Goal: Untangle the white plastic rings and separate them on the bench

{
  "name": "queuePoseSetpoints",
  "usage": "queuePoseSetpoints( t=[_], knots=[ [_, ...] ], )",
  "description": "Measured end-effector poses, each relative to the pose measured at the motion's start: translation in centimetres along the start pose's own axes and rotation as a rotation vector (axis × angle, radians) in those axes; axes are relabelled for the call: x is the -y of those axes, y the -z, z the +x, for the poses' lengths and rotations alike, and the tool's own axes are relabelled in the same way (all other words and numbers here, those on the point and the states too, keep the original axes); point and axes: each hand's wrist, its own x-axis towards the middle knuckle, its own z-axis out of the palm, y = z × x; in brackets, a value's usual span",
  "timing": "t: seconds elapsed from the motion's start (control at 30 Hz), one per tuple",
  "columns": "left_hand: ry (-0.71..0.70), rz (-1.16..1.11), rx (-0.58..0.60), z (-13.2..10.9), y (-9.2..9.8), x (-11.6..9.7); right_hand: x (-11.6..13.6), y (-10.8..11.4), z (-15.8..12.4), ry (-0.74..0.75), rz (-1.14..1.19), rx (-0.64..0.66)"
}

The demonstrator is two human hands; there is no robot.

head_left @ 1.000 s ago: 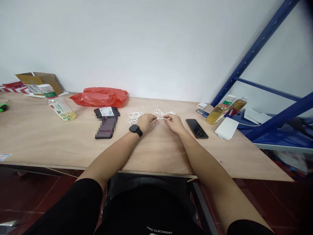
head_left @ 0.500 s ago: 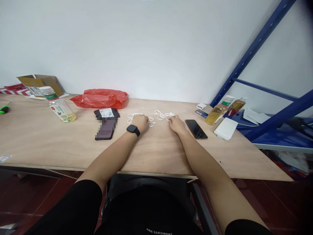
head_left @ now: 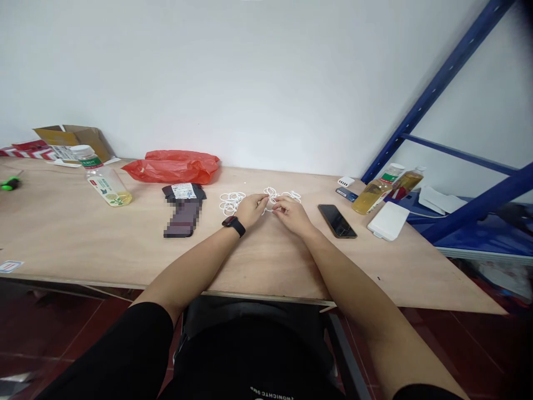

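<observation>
Above the middle of the table my left hand, with a black watch at its wrist, and my right hand are close together. Their fingertips almost meet, with a small gap between them. A thin white ring shows in that gap, pinched by both hands; the fingers hide most of it. Left of my left hand lies a loose pile of white rings. More white rings lie just behind the fingertips, partly covered by my right hand.
A phone and a white case lie to the right, near a drink bottle. On the left are a dark package, a red plastic bag and another bottle. A blue rack stands at the right edge.
My left hand has moved right, off the left pile of rings. My right hand has shifted slightly left, so the fingertips come together with a white ring between them.
</observation>
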Motion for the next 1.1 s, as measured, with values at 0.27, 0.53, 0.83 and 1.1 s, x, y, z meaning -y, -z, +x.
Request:
queuePoseSetpoints(
  t=[0.27, 0.53, 0.83, 1.1],
  knots=[
    [0.13, -0.317, 0.001, 0.2, -0.8, 0.9, 0.1, -1.1, -0.2, -0.201, 0.4, -0.106],
    [-0.001, -0.284, 0.026, -0.2, -0.4, -0.2, 0.0, -1.1, 0.3, -0.363, 0.639, -0.176],
    [-0.032, -0.236, -0.024, -0.5, -0.2, -1.0, -0.2, -1.6, 0.3, -0.447, 0.693, -0.171],
    [0.099, -0.508, 0.069, -0.2, -0.3, -0.9, 0.4, -1.1, 0.3, -0.397, 0.655, -0.163]
  ],
)
